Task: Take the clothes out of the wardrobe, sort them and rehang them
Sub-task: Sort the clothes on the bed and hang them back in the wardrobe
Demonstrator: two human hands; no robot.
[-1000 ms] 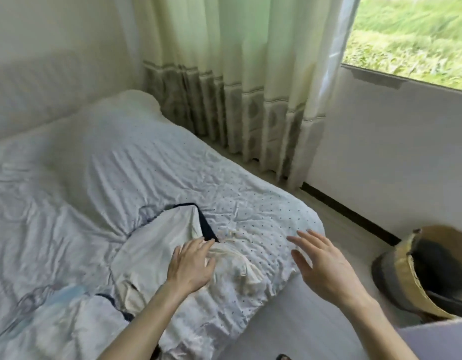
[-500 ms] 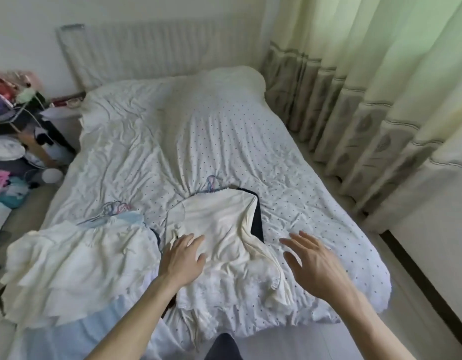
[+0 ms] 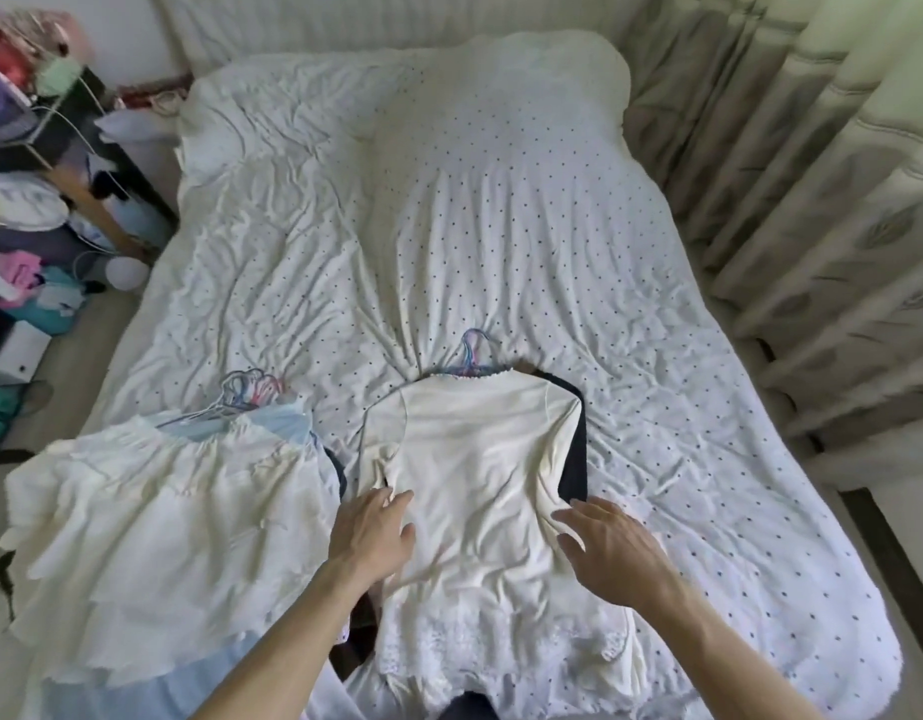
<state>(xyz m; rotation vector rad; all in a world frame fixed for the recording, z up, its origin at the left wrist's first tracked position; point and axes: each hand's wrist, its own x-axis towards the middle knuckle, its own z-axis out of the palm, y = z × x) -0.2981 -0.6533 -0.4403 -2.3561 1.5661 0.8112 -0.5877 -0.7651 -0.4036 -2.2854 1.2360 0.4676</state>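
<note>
Right hand (image 3: 612, 550) has shifted in over the cream top (image 3: 480, 459) on the dotted bedsheet (image 3: 501, 226), fingers spread, empty; left hand (image 3: 373, 532) rests flat on it.

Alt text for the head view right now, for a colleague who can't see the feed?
Open left hand and right hand lie on a cream top lying on its hanger over a dark garment on a dotted bedsheet. Left of it lies a ruffled white garment over pale blue clothes, also on hangers.
</note>
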